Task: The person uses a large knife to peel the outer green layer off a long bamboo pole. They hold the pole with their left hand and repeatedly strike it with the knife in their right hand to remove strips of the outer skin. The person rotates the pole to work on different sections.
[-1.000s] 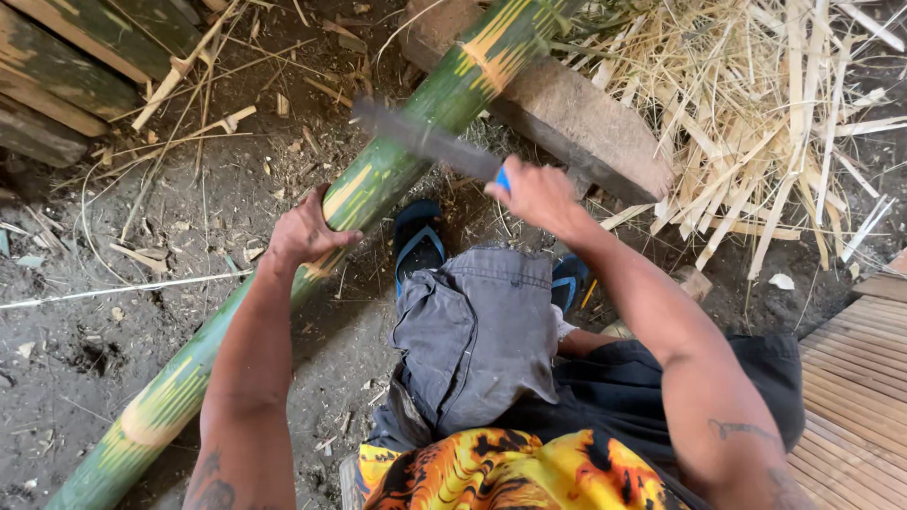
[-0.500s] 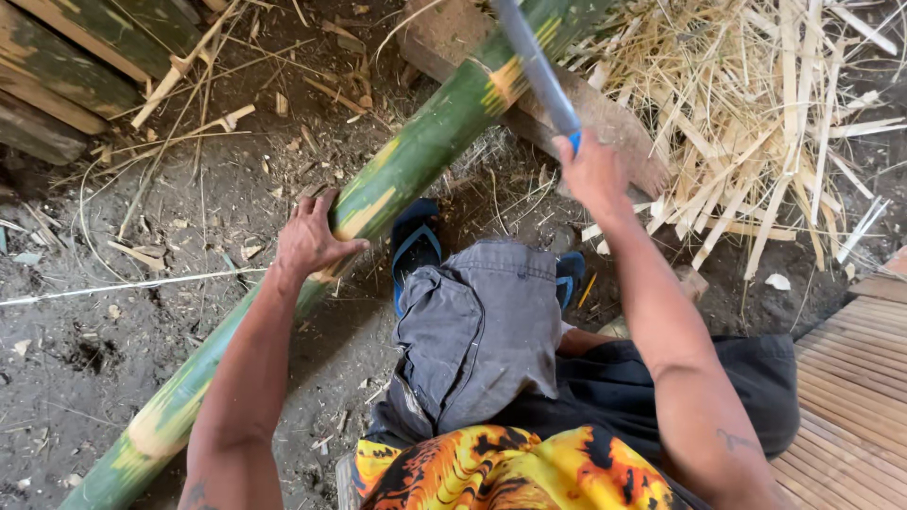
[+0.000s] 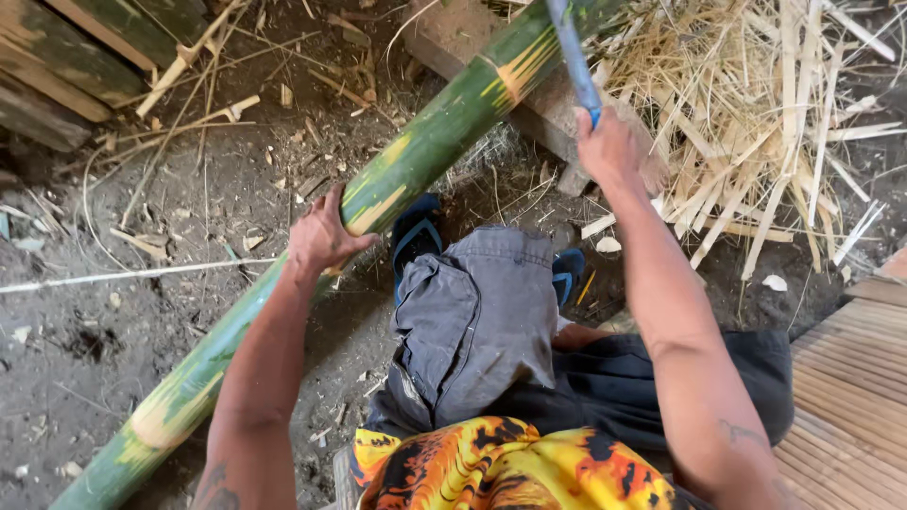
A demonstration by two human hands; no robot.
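A long green bamboo pole [image 3: 430, 146] with yellow shaved patches lies diagonally from lower left to upper right, its far part resting on a wooden block [image 3: 453, 38]. My left hand [image 3: 321, 236] presses on the pole near its middle. My right hand [image 3: 605, 142] is raised over the block and grips a blade with a blue handle [image 3: 573, 52], which points up and out of the frame's top. My knee in grey shorts [image 3: 477, 316] sits between my arms, with blue sandals [image 3: 416, 231] below the pole.
A heap of pale bamboo strips and shavings [image 3: 756, 123] lies at the upper right. Dark planks [image 3: 66, 66] lean at the upper left. A slatted bamboo floor [image 3: 850, 387] borders the right edge. A thin white line [image 3: 132, 276] crosses the dirt ground on the left.
My right hand has swung the blade from low over the pole up to a raised position. The left hand has stayed on the pole, which shifted slightly in view.
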